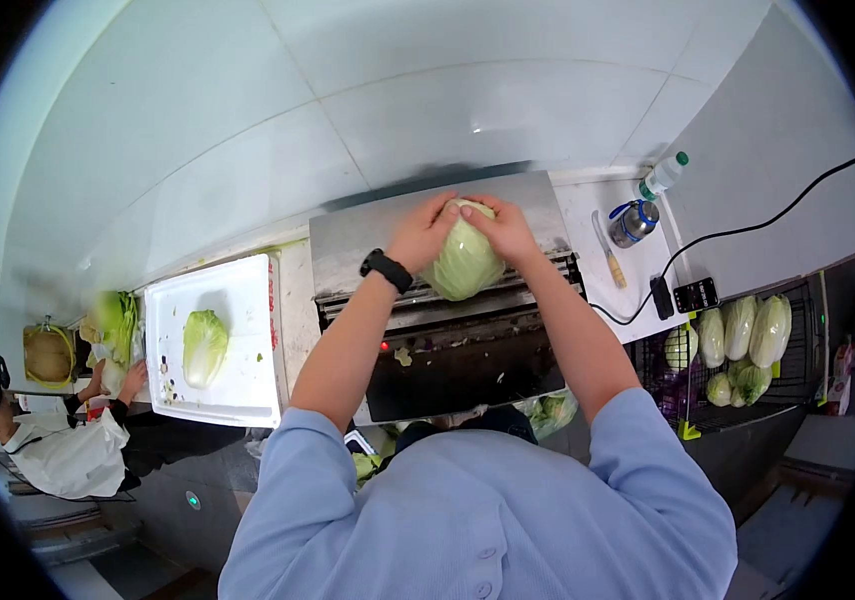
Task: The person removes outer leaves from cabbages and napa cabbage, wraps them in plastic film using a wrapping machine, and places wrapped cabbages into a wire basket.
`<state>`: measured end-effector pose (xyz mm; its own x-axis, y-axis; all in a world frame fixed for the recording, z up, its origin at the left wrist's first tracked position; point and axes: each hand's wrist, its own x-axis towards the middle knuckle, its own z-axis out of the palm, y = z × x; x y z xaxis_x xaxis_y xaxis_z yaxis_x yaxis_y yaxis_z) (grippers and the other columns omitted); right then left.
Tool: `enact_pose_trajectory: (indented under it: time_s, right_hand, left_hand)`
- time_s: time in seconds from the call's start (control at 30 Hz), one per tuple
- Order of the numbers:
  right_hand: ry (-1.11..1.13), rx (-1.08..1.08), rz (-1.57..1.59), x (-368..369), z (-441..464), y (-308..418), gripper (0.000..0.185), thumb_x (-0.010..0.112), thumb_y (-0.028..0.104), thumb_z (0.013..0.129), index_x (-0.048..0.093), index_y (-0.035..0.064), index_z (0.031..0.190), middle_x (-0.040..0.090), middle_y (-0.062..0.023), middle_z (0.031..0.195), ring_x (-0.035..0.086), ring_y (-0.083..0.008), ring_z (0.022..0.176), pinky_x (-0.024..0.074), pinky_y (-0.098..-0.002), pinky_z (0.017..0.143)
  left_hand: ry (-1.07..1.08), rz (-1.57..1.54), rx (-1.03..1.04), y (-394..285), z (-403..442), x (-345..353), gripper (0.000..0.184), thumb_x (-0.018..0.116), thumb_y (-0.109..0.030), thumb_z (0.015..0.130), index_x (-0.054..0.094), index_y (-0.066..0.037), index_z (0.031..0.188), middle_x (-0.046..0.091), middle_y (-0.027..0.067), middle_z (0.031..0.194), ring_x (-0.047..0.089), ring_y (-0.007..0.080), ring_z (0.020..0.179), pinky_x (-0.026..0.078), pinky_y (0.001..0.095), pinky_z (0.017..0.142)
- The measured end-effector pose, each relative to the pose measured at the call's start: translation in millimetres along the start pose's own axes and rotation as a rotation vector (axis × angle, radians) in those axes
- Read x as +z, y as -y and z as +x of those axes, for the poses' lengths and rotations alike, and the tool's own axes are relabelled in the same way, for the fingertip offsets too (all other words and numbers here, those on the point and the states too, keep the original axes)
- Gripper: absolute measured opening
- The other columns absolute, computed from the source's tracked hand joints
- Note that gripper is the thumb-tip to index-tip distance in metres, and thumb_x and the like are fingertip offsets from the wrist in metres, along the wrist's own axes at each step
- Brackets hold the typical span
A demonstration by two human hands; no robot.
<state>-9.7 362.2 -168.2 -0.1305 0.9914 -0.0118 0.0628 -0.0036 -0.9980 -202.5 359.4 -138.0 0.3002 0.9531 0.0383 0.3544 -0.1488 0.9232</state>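
A pale green cabbage (464,262) that looks wrapped in clear film is held over the metal wrapping machine (348,240). My left hand (424,234), below a black wristwatch, grips its upper left side. On the upper right side my right hand (504,230) has its fingers closed round the same cabbage. The fingertips of both hands nearly meet at its top. Beneath lies the machine's dark front plate (448,375), with leaf scraps on it.
At left, a white tray (248,370) holds a napa cabbage (205,348); beyond it a co-worker (73,450) handles vegetables. To the right are a knife (610,255), flask (635,223), bottle (664,176), phone (696,295), black cable and wire basket (798,380) of wrapped cabbages.
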Motion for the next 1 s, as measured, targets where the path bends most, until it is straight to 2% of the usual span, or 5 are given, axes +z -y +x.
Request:
enact_pose_trajectory:
  time_s: [0.2,0.3,0.4,0.77,1.0]
  right_hand:
    - [0.009,-0.015,-0.039,-1.7,3.7,-5.6,0.041,0.072,0.029,0.095,0.066,-0.0015,0.122,0.071,-0.0097,0.112,0.063,-0.0161,0.102,0.0508,-0.0301,0.090]
    - [-0.007,-0.022,-0.013,0.9,1.3,-5.1,0.045,0.073,0.033,0.094,0.067,-0.0011,0.122,0.072,-0.0121,0.111,0.065,-0.0189,0.101,0.0516,-0.0316,0.090]
    - [-0.034,-0.056,-0.030,0.3,1.0,-11.9,0.052,0.073,0.042,0.091,0.069,-0.0001,0.120,0.073,-0.0174,0.110,0.070,-0.0247,0.100,0.0534,-0.0346,0.090]
    - [-0.093,-0.091,-0.052,-30.5,11.2,2.4,0.087,0.071,0.042,0.093,0.022,0.0154,0.160,0.047,-0.0312,0.147,0.046,-0.0393,0.139,0.0418,-0.0439,0.111]
    - [0.561,-0.005,-0.175,-47.8,1.7,20.0,0.111,0.091,0.022,0.070,0.027,0.0146,0.159,0.048,-0.0179,0.147,0.047,-0.0281,0.135,0.0381,-0.0402,0.114]
  left_hand:
    - [0.220,-0.330,-0.507,20.4,32.2,-13.5,0.059,0.047,-0.050,0.106,0.060,0.001,0.133,0.066,0.0137,0.125,0.060,0.0230,0.114,0.048,0.0348,0.097]
    - [0.158,-0.187,-0.480,36.1,38.0,-17.4,0.055,0.053,-0.048,0.104,0.062,0.001,0.128,0.066,0.0153,0.126,0.062,0.0258,0.113,0.051,0.0357,0.091]
    - [-0.334,0.515,0.215,34.0,24.8,-22.5,0.050,0.061,-0.042,0.101,0.063,0.001,0.126,0.064,0.0180,0.129,0.062,0.0298,0.115,0.052,0.0372,0.091]
    - [0.064,0.071,-0.084,-15.7,-24.7,-4.3,0.101,0.086,-0.043,0.077,0.033,0.002,0.150,0.057,0.0264,0.137,0.057,0.0372,0.127,0.047,0.0426,0.106]
    - [0.049,-0.142,-0.162,7.3,-24.2,-10.0,0.102,0.088,-0.041,0.076,0.032,0.002,0.150,0.055,0.0257,0.139,0.058,0.0353,0.127,0.046,0.0419,0.107]
